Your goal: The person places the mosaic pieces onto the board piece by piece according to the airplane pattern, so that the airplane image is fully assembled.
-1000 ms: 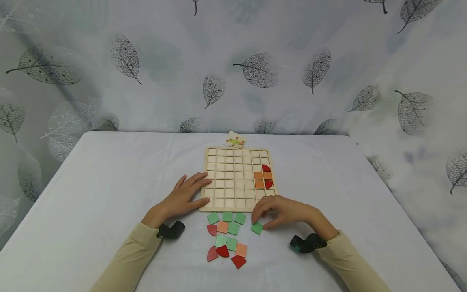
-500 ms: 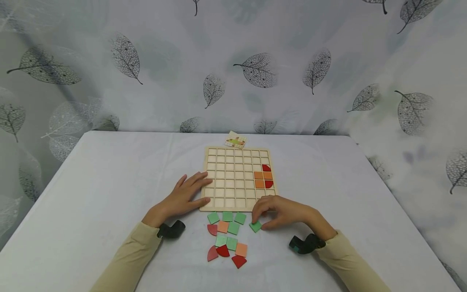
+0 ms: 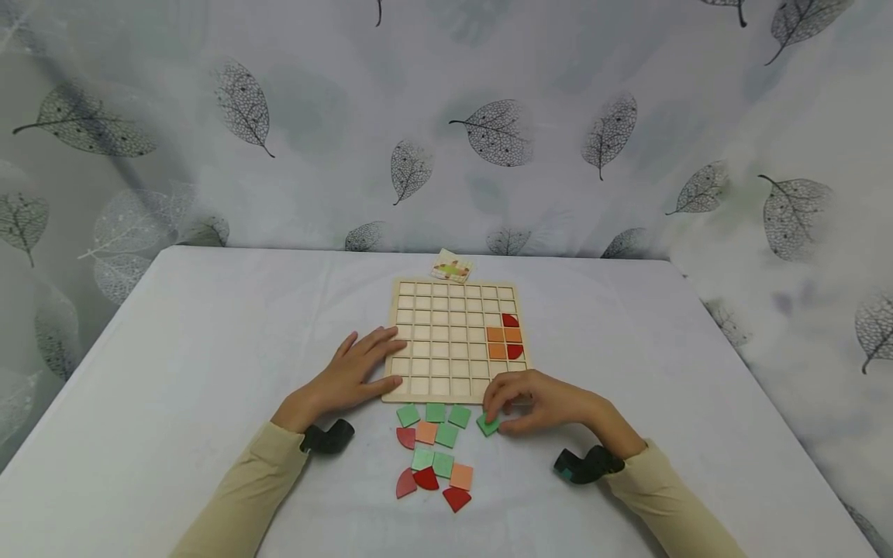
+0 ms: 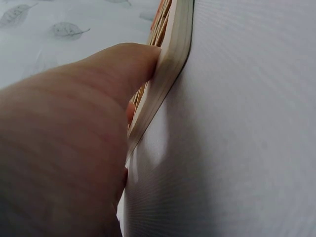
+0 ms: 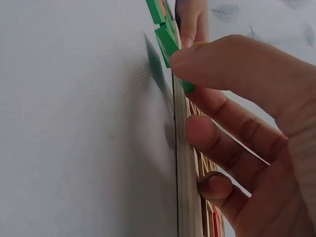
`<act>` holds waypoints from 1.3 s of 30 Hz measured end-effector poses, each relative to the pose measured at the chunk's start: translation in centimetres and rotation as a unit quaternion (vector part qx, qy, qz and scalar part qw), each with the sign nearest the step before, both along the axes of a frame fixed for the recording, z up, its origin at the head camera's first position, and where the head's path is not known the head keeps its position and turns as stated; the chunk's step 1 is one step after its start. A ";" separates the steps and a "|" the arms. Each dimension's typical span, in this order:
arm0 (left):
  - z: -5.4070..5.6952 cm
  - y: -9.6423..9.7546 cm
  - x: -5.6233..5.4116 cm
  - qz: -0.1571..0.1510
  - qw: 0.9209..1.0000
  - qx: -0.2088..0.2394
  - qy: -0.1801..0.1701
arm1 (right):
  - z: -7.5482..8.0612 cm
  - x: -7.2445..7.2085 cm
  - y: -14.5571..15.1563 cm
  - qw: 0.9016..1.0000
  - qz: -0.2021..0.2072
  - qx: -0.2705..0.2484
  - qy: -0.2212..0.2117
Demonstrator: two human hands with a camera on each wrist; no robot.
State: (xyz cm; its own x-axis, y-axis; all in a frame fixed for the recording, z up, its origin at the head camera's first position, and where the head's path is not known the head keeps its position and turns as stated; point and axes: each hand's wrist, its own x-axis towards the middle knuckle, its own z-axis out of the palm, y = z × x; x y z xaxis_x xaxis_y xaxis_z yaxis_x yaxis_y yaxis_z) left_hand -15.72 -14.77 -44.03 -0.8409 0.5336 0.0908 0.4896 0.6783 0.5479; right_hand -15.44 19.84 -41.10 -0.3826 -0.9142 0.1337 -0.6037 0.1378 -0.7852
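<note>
My left hand (image 3: 354, 373) rests with spread fingers on the left edge of the wooden grid board (image 3: 449, 400). In the left wrist view its thumb (image 4: 140, 61) touches the board's rim. My right hand (image 3: 540, 403) is at the board's near right corner, pinching a green square tile (image 3: 486, 426) between thumb and forefinger. The right wrist view shows this tile tilted, partly hidden by the thumb (image 5: 202, 64), with the other fingers loosely bent near the board's edge. Orange squares (image 3: 496, 351) and red quarter-round tiles (image 3: 515, 352) lie in cells at the board's right side.
Loose tiles lie on the white cloth below the board: several green squares (image 3: 436, 412), orange squares (image 3: 461, 477) and red quarter-rounds (image 3: 456, 499). A small pattern card (image 3: 452, 267) lies behind the board. A leaf-printed curtain (image 3: 314, 155) hangs behind the table (image 3: 209, 372).
My right hand and its green tile have shifted slightly left and towards the board. The forefinger now covers more of the tile. My left hand has stayed in place.
</note>
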 end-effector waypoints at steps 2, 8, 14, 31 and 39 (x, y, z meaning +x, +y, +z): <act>0.0 0.0 0.0 -0.001 1.000 0.001 0.000 | 0.6 0.3 -0.2 1.000 -0.005 -0.006 -0.004; 0.1 0.0 0.0 -0.001 1.000 0.000 -0.001 | 2.0 1.0 -0.6 0.999 -0.019 -0.026 -0.003; 0.1 0.0 -0.1 -0.002 1.000 -0.001 0.002 | 1.0 0.6 -0.3 0.998 -0.050 -0.042 0.024; 0.3 0.0 0.1 0.000 1.000 0.001 -0.001 | -1.5 -1.7 0.5 0.985 -0.148 -0.041 0.076; 0.3 0.0 0.1 0.000 1.000 0.005 -0.003 | -1.7 -1.9 0.3 0.977 -0.185 -0.058 0.090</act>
